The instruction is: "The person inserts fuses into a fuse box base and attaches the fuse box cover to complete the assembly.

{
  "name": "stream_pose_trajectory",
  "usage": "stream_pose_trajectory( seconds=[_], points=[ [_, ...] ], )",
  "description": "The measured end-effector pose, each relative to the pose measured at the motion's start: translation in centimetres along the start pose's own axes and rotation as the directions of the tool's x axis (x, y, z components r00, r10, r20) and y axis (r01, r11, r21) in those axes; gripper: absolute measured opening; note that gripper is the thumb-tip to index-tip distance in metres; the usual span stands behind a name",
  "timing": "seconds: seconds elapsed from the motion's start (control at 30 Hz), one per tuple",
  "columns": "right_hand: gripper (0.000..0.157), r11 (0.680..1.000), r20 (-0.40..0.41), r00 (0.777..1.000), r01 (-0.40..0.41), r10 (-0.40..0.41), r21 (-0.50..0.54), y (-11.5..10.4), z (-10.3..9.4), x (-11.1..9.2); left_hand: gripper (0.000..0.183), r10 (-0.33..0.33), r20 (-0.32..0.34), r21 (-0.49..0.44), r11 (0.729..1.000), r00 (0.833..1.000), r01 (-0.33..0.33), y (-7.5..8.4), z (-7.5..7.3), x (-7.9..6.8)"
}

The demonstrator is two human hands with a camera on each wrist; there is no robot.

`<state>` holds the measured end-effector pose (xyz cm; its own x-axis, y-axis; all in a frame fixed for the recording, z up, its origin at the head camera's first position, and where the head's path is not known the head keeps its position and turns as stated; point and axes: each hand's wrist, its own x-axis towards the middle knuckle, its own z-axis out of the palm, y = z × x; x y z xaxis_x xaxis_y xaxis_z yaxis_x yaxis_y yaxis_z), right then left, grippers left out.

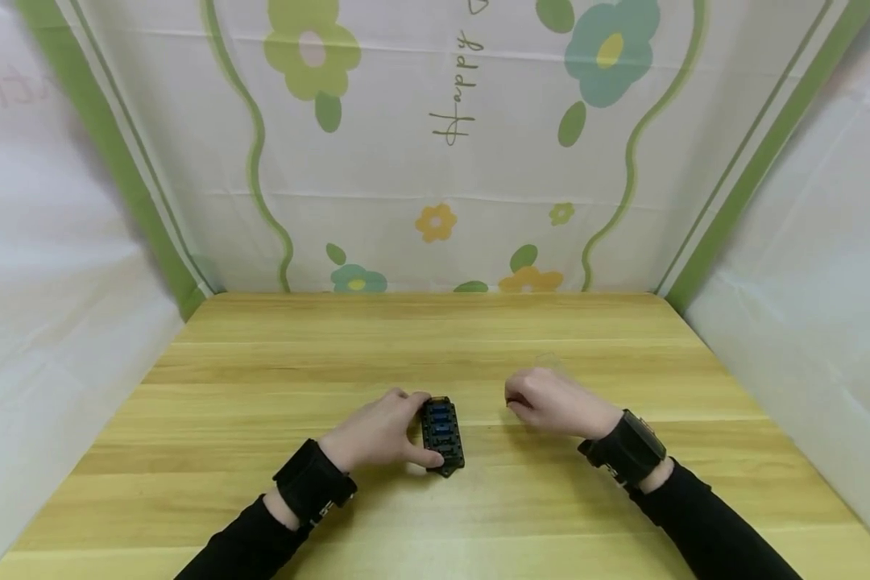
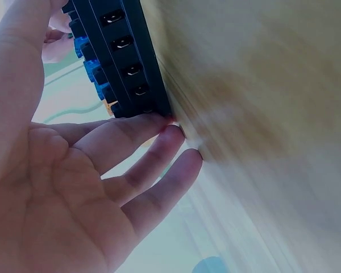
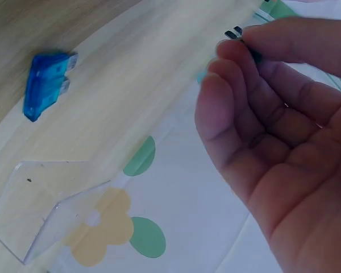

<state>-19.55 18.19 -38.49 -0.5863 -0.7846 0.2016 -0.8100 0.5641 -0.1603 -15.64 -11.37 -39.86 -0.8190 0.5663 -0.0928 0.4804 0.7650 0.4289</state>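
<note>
A black fuse block (image 1: 442,435) with a row of blue blade fuses (image 1: 441,409) lies on the table, left of its middle. My left hand (image 1: 380,431) grips it from the left, thumb at the near end and index finger at the far end. In the left wrist view, fingertips (image 2: 173,133) rest at the tabletop beside the block's end. To the right, my right hand (image 1: 554,403) pinches a small two-pronged blade fuse (image 3: 234,34), dark and mostly covered by the fingers. Another blade fuse (image 3: 44,85), translucent blue, lies on the table near the right hand.
A clear plastic cover (image 3: 37,210) lies beyond the right hand, faint in the head view. The wooden table (image 1: 435,330) ends at a flower-printed cloth (image 1: 377,161) at the back. White cloth walls (image 1: 826,282) stand on both sides.
</note>
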Motion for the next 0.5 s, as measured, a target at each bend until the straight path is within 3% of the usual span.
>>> stream_pose_trajectory(
  seconds=[0.17,0.5],
  points=[
    [0.008,0.999,-0.023,0.999,0.042,-0.041,0.027,0.0,0.09,-0.09,0.099,-0.005,0.001,-0.004,1.0,1.0,0.005,0.05,-0.03,0.03],
    [0.01,0.999,-0.029,0.999,0.045,-0.044,0.031,-0.09,0.13,-0.05,0.099,0.003,-0.007,0.0,1.0,1.0,-0.003,-0.03,0.09,0.15]
  ],
)
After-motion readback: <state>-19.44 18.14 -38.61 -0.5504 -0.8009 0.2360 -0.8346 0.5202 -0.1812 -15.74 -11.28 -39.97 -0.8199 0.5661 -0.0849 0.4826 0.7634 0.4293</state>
